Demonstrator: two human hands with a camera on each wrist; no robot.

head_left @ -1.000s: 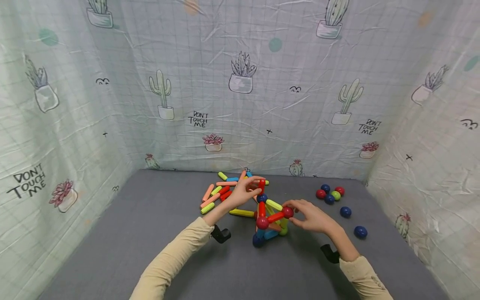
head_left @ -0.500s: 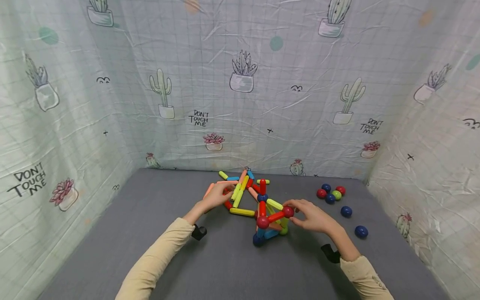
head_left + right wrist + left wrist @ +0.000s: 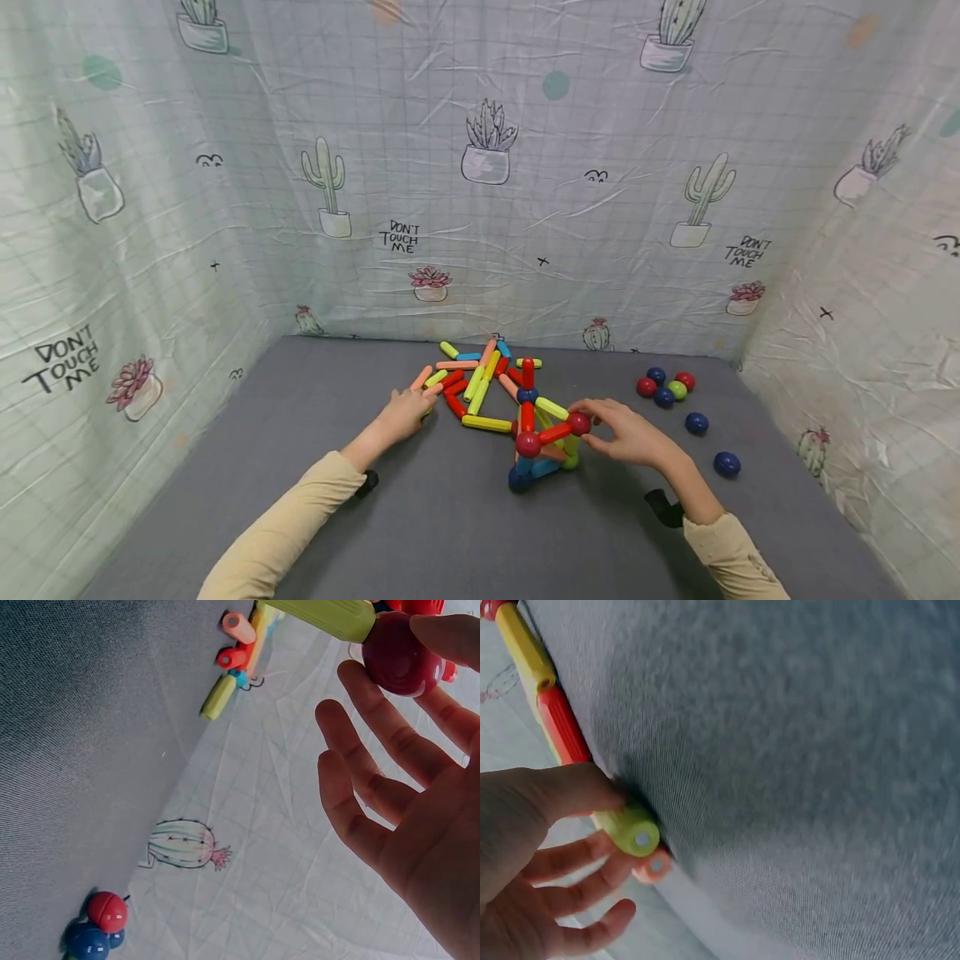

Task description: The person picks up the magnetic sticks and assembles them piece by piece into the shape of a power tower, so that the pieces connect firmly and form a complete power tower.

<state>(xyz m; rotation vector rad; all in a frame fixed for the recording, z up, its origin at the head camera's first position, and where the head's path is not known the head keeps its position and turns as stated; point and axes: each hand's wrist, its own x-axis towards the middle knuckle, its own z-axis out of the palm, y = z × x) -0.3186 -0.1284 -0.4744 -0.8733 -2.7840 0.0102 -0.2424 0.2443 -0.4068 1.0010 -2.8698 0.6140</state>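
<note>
A magnetic stick-and-ball structure stands mid-table, its lower part partly hidden. My right hand (image 3: 626, 432) pinches the red ball (image 3: 401, 656) at its right corner between thumb and fingertips; a yellow-green rod (image 3: 326, 616) and a red rod (image 3: 555, 433) join that ball. Another red ball (image 3: 528, 444) is at the front corner. On top, a red rod (image 3: 528, 373) points up from a dark blue ball (image 3: 528, 395). To the left, my left hand (image 3: 403, 415) pinches a yellow-green rod (image 3: 630, 829) low at the table, next to an orange rod (image 3: 654, 866).
Loose magnetic rods lie behind and left of the structure, among them a yellow rod (image 3: 487, 424) and a red rod (image 3: 455, 406). At the right are several balls, including a green ball (image 3: 677, 389) and a blue ball (image 3: 727, 464). A patterned curtain (image 3: 487, 250) borders the table.
My left hand has left the upright red rod on top of the structure and moved left and down to the loose rods. It now pinches a yellow-green one. The right hand stays on the red ball.
</note>
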